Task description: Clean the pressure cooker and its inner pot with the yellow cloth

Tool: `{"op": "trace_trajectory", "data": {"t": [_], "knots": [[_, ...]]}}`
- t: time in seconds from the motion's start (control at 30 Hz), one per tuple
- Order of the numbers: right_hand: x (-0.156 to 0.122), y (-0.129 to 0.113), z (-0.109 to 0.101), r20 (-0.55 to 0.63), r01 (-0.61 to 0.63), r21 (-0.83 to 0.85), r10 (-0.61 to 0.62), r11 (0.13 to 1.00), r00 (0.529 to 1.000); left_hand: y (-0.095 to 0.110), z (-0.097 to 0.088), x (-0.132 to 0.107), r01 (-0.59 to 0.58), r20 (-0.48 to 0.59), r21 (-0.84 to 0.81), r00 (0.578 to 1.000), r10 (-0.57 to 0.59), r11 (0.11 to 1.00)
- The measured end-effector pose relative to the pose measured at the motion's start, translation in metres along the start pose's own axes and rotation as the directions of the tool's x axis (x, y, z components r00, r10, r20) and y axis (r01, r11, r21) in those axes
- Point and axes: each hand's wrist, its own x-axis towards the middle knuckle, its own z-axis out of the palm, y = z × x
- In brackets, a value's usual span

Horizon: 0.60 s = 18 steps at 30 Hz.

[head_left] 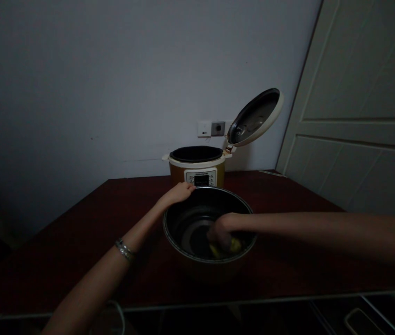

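A round, dark cooker inner pot (197,218) stands on the table in front of an electric pressure cooker (200,170). My left hand (181,191) is closed over the far left part of the pot's rim. Inside the pot, my right hand (222,232) reaches in from the right, with its fingers pressed down around a yellow cloth or sponge (235,245) near the bottom. Motion blur and the hand hide most of the yellow piece, so its exact kind is unclear. Behind the pot, the cooker's lid (256,118) is hinged wide open to the right.
The dark red table (121,200) backs onto a plain wall with sockets (211,129) behind the cooker. To the right is a panelled door (358,116). Below the table's front edge, a pale cord (121,314) and dark shelf items show dimly.
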Motion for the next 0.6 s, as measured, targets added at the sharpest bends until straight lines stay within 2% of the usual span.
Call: {"op": "trace_trajectory", "data": {"t": [0.07, 0.13, 0.23, 0.33, 0.47, 0.53, 0.6], "knots": [[0.003, -0.022, -0.001, -0.029, 0.093, 0.018, -0.092, 0.996, 0.995, 0.002, -0.001, -0.001, 0.015, 0.0, 0.006, 1.0, -0.015, 1.0], [0.006, -0.042, -0.007, -0.129, 0.164, 0.014, -0.161, 0.986, 0.978, 0.003, -0.002, -0.002, 0.029, 0.004, 0.013, 1.0, -0.029, 0.999], [0.012, -0.053, -0.023, -0.296, 0.173, -0.009, -0.168, 0.985, 0.94, 0.002, -0.001, -0.001, 0.024, 0.005, 0.019, 1.0, -0.024, 1.0], [0.018, -0.035, -0.038, -0.372, 0.075, 0.017, -0.063, 0.997, 0.926, 0.001, 0.0, -0.001, 0.007, 0.003, 0.023, 1.0, -0.007, 1.0], [0.023, 0.008, -0.045, -0.312, -0.041, 0.128, 0.08, 0.991, 0.947, 0.0, 0.0, 0.0, 0.001, 0.007, 0.037, 1.0, -0.001, 0.999], [0.021, 0.021, -0.039, -0.256, -0.003, 0.204, 0.056, 0.979, 0.965, 0.0, 0.001, 0.0, 0.006, 0.01, 0.038, 1.0, -0.007, 0.999], [0.018, 0.022, -0.029, -0.217, 0.088, 0.291, -0.024, 0.953, 0.976, 0.0, 0.0, 0.0, 0.016, 0.012, 0.033, 1.0, -0.016, 0.999]]}}
